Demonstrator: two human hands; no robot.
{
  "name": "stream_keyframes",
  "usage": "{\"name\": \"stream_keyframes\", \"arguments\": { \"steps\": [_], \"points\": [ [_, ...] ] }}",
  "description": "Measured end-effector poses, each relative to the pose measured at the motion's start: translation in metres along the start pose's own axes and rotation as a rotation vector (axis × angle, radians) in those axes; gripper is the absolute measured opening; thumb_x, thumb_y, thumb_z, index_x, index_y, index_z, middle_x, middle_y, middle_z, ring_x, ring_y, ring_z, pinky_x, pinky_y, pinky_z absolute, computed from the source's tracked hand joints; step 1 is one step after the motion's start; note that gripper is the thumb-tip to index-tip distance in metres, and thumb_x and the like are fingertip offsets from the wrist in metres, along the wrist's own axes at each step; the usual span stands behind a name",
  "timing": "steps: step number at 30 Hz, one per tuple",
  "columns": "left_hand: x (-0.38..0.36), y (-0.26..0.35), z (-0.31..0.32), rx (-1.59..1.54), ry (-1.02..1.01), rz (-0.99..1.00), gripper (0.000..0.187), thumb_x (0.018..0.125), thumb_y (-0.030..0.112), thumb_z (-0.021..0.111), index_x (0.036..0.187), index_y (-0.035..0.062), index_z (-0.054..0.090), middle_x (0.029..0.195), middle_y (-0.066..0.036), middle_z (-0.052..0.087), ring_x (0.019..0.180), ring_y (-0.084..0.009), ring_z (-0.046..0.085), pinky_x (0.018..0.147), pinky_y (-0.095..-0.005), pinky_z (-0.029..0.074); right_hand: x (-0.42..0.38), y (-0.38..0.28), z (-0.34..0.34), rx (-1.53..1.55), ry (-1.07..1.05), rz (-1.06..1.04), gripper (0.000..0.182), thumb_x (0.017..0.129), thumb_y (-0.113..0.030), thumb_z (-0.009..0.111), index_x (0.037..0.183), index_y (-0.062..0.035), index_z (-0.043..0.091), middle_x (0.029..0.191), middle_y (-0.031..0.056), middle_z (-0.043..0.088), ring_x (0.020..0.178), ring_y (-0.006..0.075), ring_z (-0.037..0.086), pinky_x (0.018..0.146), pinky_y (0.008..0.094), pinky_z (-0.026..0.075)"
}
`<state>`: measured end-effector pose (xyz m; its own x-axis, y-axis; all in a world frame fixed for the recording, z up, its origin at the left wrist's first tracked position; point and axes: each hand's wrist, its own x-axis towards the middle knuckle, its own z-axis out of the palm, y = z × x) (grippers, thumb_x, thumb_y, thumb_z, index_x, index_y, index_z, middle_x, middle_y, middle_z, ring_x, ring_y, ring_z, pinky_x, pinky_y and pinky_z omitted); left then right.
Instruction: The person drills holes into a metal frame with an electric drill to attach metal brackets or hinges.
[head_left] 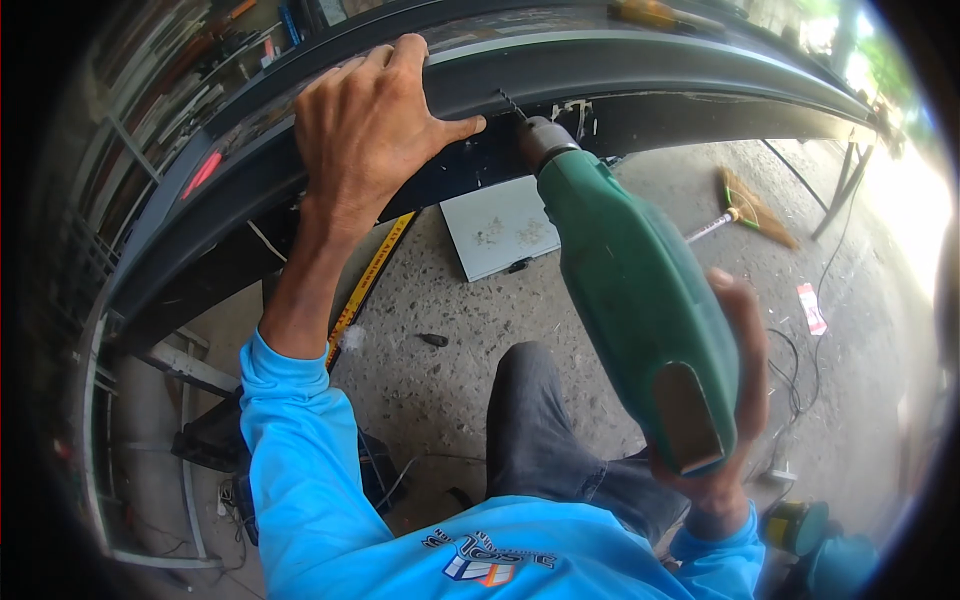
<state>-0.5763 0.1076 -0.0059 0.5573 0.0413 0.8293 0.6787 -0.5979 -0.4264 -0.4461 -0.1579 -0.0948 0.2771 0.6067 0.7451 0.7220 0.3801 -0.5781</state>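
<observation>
Frame (650, 72) lies before me, my left hand (362, 125) spread wide over it, my right hand (742, 370) wrapped round the drill (640, 285), bit (511, 104) at its near face, the hole seemingly barely begun and mostly left to cut.

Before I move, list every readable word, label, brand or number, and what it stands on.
"Aluminum", on the yellow strip; the characters before it are unclear.
Blue shirt: upside-down lettering, too blurred to quote.
Red-and-white tag and broom handle: markings too small to read.
</observation>
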Motion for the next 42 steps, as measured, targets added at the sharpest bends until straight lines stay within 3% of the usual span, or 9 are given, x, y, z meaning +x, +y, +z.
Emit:
{"name": "stream_keyframes", "arguments": {
  "steps": [2,11,18,20,29,36,38,40,42],
  "points": [
    [0.003,0.0,-0.004,-0.028,-0.065,-0.033,0.06,0.059,0.048,0.085,0.094,0.0059,0.063,0.071,-0.008,0.067,0.062,-0.0205,0.067,0.057,-0.0308,0.053,0.011,-0.004,0.004,-0.057,0.061,-0.121,0.078,0.067,-0.014,0.083,0.131,0.0035,0.043,0.101,0.0217,0.066,0.088,0.028,0.069,0.076,0.0341,0.054],
    [0.007,-0.002,-0.006,-0.077,-0.191,-0.074,0.061,0.058,0.047,0.084,0.097,0.0056,0.063,0.073,-0.008,0.068,0.063,-0.022,0.068,0.057,-0.0324,0.054,0.0,0.009,0.016,-0.077,0.087,-0.2,0.074,0.066,-0.018,0.082,0.127,0.005,0.047,0.089,0.0215,0.066,0.076,0.0278,0.069,0.066,0.0343,0.054],
    [0.009,0.001,-0.01,-0.077,-0.232,-0.109,0.057,0.059,0.047,0.084,0.094,0.0074,0.062,0.073,-0.008,0.068,0.065,-0.0232,0.069,0.058,-0.0345,0.054,0.001,0.004,0.016,-0.095,0.099,-0.234,0.076,0.066,-0.016,0.082,0.129,0.0037,0.045,0.091,0.0213,0.066,0.078,0.0272,0.07,0.066,0.0343,0.054],
    [0.009,0.0,-0.011,-0.079,-0.233,-0.107,0.056,0.059,0.047,0.084,0.093,0.0075,0.061,0.073,-0.008,0.068,0.065,-0.0236,0.069,0.058,-0.0348,0.054,-0.005,-0.003,0.011,0.054,-0.046,-0.051,0.074,0.079,-0.006,0.071,0.141,0.0002,0.031,0.126,0.0243,0.053,0.112,0.0309,0.057,0.094,0.039,0.048],
    [0.011,0.002,-0.012,-0.089,-0.251,-0.138,0.055,0.058,0.046,0.085,0.087,0.0072,0.059,0.071,-0.008,0.067,0.065,-0.0244,0.068,0.058,-0.0359,0.053,-0.01,0.02,0.022,0.056,0.199,-0.005,0.077,0.069,-0.002,0.073,0.138,-0.0011,0.038,0.126,0.0163,0.054,0.113,0.0258,0.056,0.097,0.034,0.047],
    [0.012,0.003,-0.015,-0.095,-0.234,-0.125,0.054,0.057,0.044,0.085,0.087,0.0073,0.059,0.072,-0.007,0.067,0.064,-0.0249,0.067,0.057,-0.0361,0.052,-0.006,0.025,0.019,0.081,0.155,-0.107,0.075,0.071,-0.004,0.067,0.14,-0.0023,0.035,0.128,0.0176,0.052,0.113,0.0292,0.056,0.097,0.0344,0.047],
    [0.011,0.002,-0.014,-0.057,-0.202,-0.116,0.053,0.057,0.044,0.085,0.086,0.0077,0.059,0.072,-0.007,0.067,0.065,-0.0244,0.068,0.058,-0.0355,0.052,-0.013,0.034,0.028,0.372,0.15,-0.023,0.076,0.071,-0.001,0.064,0.14,-0.0022,0.034,0.129,0.0201,0.05,0.111,0.0303,0.057,0.093,0.0354,0.049],
    [0.01,0.005,-0.016,-0.098,-0.222,-0.129,0.053,0.056,0.044,0.086,0.085,0.0075,0.059,0.073,-0.008,0.067,0.066,-0.0245,0.067,0.06,-0.0354,0.052,-0.007,0.034,0.032,0.309,0.128,-0.079,0.077,0.07,-0.001,0.063,0.141,-0.0021,0.033,0.129,0.0205,0.049,0.109,0.0284,0.058,0.089,0.0335,0.05],
    [0.003,0.004,-0.018,-0.075,-0.226,-0.107,0.055,0.055,0.045,0.086,0.083,0.007,0.059,0.074,-0.008,0.067,0.065,-0.0247,0.067,0.059,-0.0361,0.052,0.005,0.024,0.047,0.309,0.123,0.154,0.079,0.068,0.0,0.063,0.141,-0.0017,0.033,0.128,0.0181,0.049,0.105,0.0251,0.058,0.085,0.0307,0.05]
  ]
}}
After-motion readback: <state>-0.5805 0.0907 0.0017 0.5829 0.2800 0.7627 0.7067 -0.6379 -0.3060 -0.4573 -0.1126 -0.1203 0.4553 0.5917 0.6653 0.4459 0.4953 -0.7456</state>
